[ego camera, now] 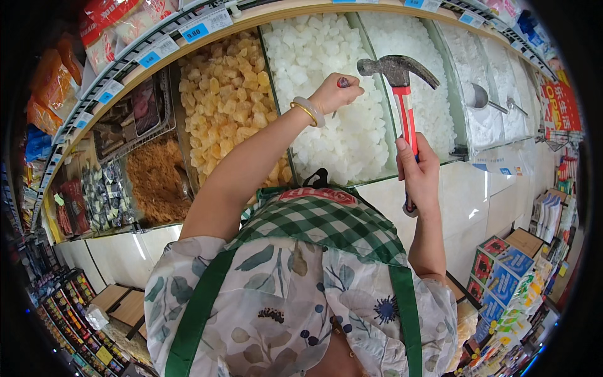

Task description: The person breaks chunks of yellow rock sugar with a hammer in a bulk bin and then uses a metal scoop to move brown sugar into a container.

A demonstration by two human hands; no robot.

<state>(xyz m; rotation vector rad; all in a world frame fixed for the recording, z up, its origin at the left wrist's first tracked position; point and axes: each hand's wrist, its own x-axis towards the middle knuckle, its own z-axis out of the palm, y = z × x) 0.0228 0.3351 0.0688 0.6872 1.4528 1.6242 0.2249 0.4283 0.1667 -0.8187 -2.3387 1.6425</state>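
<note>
My left hand (333,92) is closed around a slim tool with a rounded reddish handle end (343,82), perhaps a screwdriver. A short bit of its thin shaft shows below my fist, pointing down at the white rock sugar (314,52) in a glass-sided bin. My right hand (418,170) grips a claw hammer (406,103) by its red, white and blue handle. The hammer's steel head is raised to the right of my left fist, in front of the glass divider and the neighbouring bin of finer white crystals (435,85).
Left of the white lumps is a bin of amber rock sugar (221,89), then brown sugar (155,179) and wrapped sweets (106,195). White powder with a metal scoop (481,96) lies at right. A wooden shelf edge (282,14) with price tags curves above; stacked boxes (501,273) stand behind right.
</note>
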